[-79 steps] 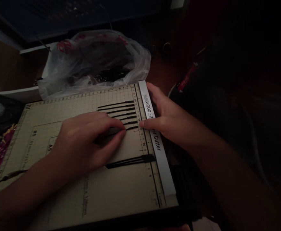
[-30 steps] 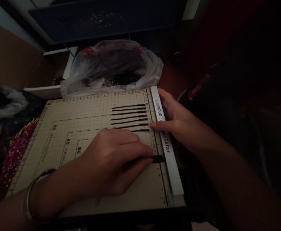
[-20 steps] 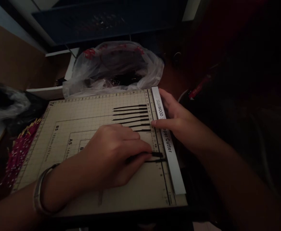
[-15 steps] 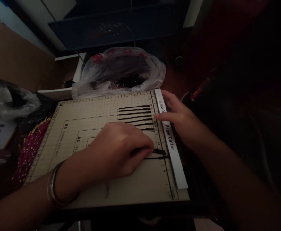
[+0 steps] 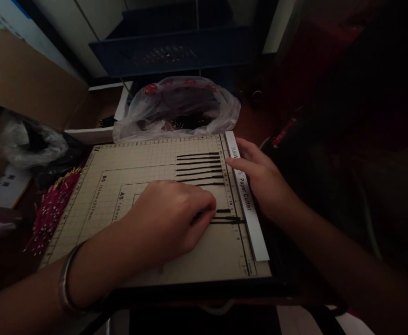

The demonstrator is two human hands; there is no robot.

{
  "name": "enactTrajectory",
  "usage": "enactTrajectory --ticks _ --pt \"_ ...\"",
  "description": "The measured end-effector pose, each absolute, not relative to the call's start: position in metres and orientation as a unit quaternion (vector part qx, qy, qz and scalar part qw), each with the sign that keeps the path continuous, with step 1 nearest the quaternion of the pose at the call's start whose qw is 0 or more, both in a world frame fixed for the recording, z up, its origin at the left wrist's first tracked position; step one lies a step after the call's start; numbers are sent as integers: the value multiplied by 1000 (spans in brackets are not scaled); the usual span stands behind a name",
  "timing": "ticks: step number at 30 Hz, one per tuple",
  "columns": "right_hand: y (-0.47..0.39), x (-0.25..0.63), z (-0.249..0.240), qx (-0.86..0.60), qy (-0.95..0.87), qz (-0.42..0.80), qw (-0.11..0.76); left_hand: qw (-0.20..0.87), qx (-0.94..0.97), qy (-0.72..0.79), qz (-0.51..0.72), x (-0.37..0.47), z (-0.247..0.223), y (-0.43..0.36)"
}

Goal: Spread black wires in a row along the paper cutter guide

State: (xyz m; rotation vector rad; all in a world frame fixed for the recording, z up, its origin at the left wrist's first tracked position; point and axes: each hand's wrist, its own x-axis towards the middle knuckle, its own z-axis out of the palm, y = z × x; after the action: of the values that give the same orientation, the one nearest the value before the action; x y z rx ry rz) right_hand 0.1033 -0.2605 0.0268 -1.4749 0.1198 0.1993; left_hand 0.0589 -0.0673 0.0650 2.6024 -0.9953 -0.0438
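A cream paper cutter with printed grid lines lies before me. Several thin black cords, each with a thicker right end, are laid side by side across its upper part. My left hand is pinched low over the board. At its fingertips a black cord comes out to the right; the rest of it is hidden by the hand. Just below lie other black cords, their ends near the white strip. My right hand clasps that strip at the board's right edge, thumb on top, fingers over the outer side.
Beyond the board stands a clear plastic bag with dark pieces inside. A bundle of magenta cords with yellow tips is at the left, near a crumpled plastic bag. Further back are a cardboard box and a blue bin.
A dark cord that stuck out from my left fingertips now lies beside the lowest one, and my left hand has drawn slightly back leftward. My right thumb remains on the strip. The view shifted slightly.
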Motion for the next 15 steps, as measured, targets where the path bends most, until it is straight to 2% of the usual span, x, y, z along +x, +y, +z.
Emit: enactTrajectory --ticks 7,15 --pt "-268 87 13 -625 31 108 772 219 945 -236 50 30 50 -69" --pt "-280 92 11 -596 -19 168 785 181 946 -269 18 45 64 -74"
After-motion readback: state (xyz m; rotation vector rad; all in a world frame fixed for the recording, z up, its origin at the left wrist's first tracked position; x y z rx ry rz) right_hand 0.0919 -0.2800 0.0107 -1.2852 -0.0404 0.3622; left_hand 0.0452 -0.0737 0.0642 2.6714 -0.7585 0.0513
